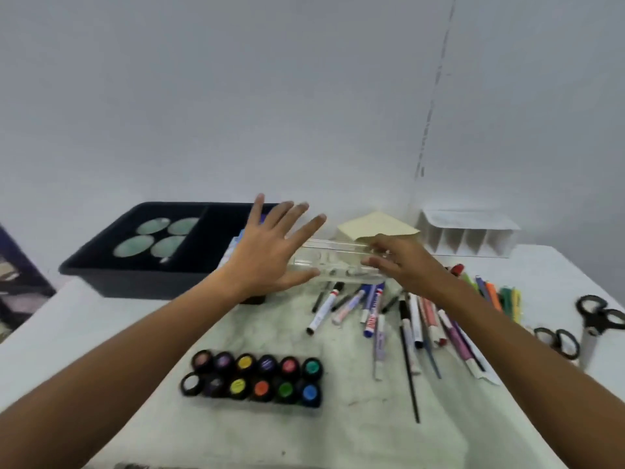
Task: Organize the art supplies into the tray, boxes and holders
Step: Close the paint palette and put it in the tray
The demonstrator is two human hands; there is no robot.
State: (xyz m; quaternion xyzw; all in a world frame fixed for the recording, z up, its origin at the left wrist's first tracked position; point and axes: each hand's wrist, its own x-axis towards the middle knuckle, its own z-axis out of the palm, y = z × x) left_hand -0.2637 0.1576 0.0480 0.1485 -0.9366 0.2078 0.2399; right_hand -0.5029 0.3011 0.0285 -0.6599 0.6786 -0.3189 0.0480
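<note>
A clear plastic box (333, 262) sits at the middle back of the table. My left hand (267, 255) hovers at its left end with fingers spread and straight. My right hand (402, 262) curls its fingers round the box's right end. Several markers, pens and brushes (375, 309) lie loose in front of the box. A set of small paint pots (253, 379) with coloured lids stands nearer to me. A black tray (101, 265) with round pale discs is at the back left. A white divided holder (468, 236) stands at the back right.
A beige paper (375, 225) lies behind the clear box. Coloured sticks (500, 296) lie to the right of the pens. Two pairs of black-handled scissors (598, 314) sit near the right table edge. A wall rises right behind the table.
</note>
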